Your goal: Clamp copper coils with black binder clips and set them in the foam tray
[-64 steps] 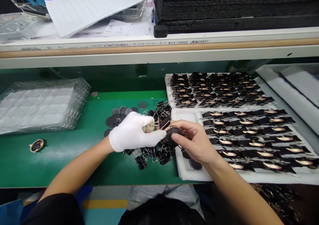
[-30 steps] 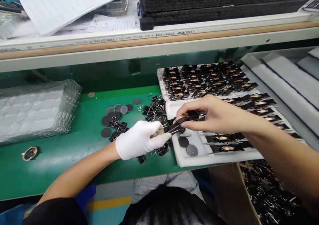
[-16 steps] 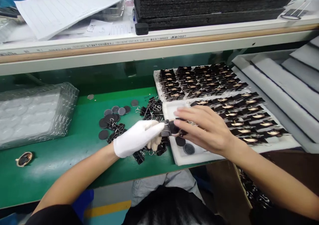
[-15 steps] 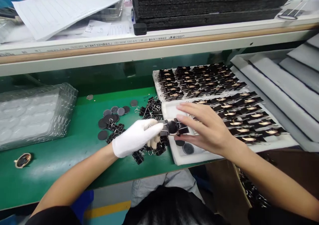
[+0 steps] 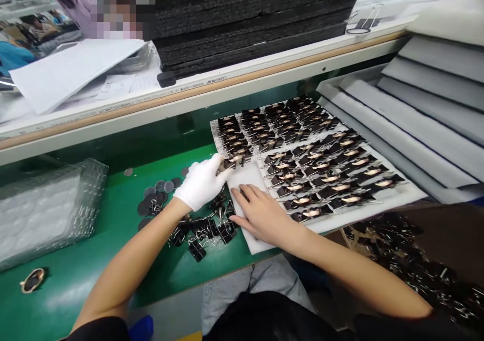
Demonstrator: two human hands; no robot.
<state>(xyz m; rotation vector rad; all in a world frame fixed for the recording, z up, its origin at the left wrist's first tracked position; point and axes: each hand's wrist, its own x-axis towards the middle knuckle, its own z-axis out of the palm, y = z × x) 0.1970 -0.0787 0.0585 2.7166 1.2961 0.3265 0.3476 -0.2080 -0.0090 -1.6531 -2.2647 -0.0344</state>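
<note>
My left hand (image 5: 202, 182), in a white glove, reaches to the left end of a row on the white foam tray (image 5: 247, 177). Its fingertips are pinched on a clipped part (image 5: 231, 162) there. My bare right hand (image 5: 260, 215) lies palm down on the tray's near left corner, fingers stretched flat, and hides whatever lies under it. Rows of black binder clips holding gold-rimmed round parts (image 5: 321, 164) fill most of the tray. A pile of loose binder clips (image 5: 204, 230) lies on the green mat below my left hand, with several grey discs (image 5: 155, 195) to its left.
A stack of clear plastic trays (image 5: 41, 210) stands at the left, with a single gold-rimmed round part (image 5: 33, 279) near the mat's front edge. White foam sheets (image 5: 434, 104) are stacked at the right. A box of binder clips (image 5: 416, 265) sits lower right. Black foam (image 5: 245, 23) and papers (image 5: 68, 74) lie on the shelf.
Both hands held the clipped part together over the tray's near corner. Now my left hand has carried it up to the row's end, and my right hand has dropped flat onto the foam.
</note>
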